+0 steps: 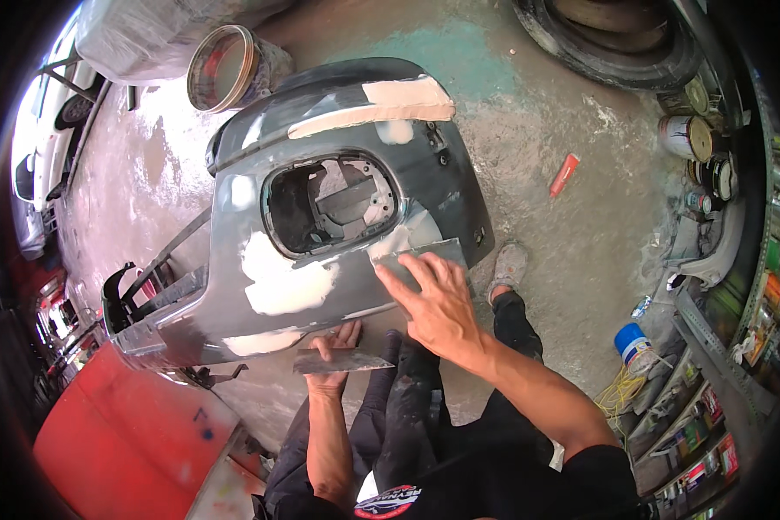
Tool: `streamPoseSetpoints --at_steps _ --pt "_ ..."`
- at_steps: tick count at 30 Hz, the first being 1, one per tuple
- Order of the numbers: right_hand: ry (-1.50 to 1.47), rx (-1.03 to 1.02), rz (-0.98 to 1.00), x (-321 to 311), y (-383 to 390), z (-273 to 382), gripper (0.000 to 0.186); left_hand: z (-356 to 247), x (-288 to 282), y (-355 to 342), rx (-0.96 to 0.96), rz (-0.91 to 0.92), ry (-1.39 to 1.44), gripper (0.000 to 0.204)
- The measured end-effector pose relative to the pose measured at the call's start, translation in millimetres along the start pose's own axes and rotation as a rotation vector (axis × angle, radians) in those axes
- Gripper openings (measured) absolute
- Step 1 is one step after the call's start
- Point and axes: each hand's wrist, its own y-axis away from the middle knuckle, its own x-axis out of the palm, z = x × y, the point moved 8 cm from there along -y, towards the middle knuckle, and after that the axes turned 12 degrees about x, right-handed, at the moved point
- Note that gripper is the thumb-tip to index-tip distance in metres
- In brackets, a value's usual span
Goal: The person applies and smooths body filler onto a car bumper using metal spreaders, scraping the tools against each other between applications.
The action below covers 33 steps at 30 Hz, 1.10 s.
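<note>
A dark grey car bumper (pixel 360 286) lies in front of me, with an oval opening. Pale filler covers it in patches, including a large white patch (pixel 288 290) and a beige strip (pixel 407 100) along the far edge. With fingers spread over its face, my right hand (pixel 442 308) presses a flat grey spreader (pixel 446 251) against the near right of the bumper, just below the opening. My left hand (pixel 327 381) grips a flat metal filler blade (pixel 347 360) under its thumb, close to the bumper's near edge. Some left fingers are hidden beneath the blade.
A bucket (pixel 221 69) stands behind the bumper. Tyres (pixel 615 43) lie far right, and a red tube (pixel 564 175) is on the floor. Paint cans (pixel 686 137) and a blue-topped container (pixel 633 342) line the right side. A red panel (pixel 130 433) sits at near left.
</note>
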Motion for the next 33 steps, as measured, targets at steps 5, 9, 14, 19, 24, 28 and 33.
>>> streamPoseSetpoints --at_steps 5,9,14,19,24,28,33 --pt "0.095 -0.074 0.02 5 22 -18 0.069 3 1 -5 -0.029 0.012 -0.015 0.05" --pt "0.089 -0.073 0.093 -16 19 -23 0.072 0 1 -2 0.011 0.026 -0.01 0.049" --pt "0.24 -0.119 -0.026 -29 -3 -6 0.067 7 8 -6 0.008 0.107 0.025 0.049" --pt "0.242 -0.126 -0.128 -10 -12 11 0.072 4 8 -5 0.002 0.114 0.043 0.05" --pt "0.122 -0.07 -0.092 7 -12 2 0.076 4 15 -6 -0.003 0.079 0.067 0.045" --pt "0.066 -0.077 -0.085 18 -3 -4 0.069 3 20 -7 -0.01 0.087 0.035 0.035" --pt "0.124 -0.151 -0.058 22 21 -8 0.08 3 18 -6 -0.009 0.08 0.043 0.036"
